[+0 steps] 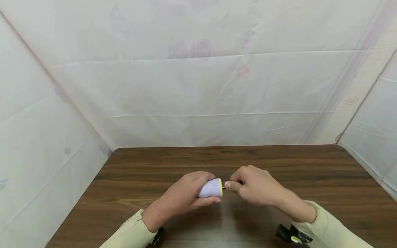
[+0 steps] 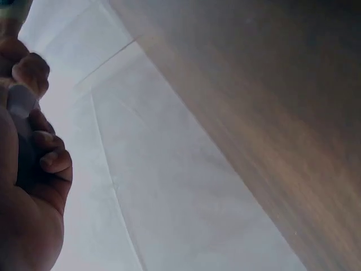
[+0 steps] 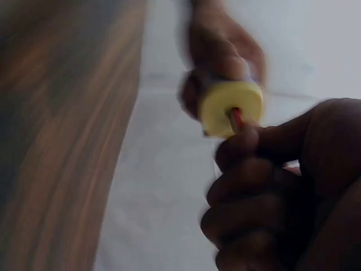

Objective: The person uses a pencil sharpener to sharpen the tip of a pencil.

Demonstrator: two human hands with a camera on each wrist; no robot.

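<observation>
My left hand [image 1: 186, 194] grips a small lavender sharpener [image 1: 212, 188] with a yellow front face [image 3: 231, 107], held just above the wooden table [image 1: 294, 165]. My right hand [image 1: 251, 187] pinches a thin red pencil [image 3: 235, 117] whose tip sits in the hole in the yellow face. Most of the pencil is hidden inside the right hand's curled fingers [image 3: 265, 192]. In the left wrist view the left hand [image 2: 34, 186] wraps around the lavender body [image 2: 20, 101].
White plastic sheeting [image 1: 198, 86] walls the table in at the back and on both sides. A black wrist-worn device [image 1: 291, 235] shows at the right sleeve near the table's front edge. Only the hands are above the dark wood tabletop.
</observation>
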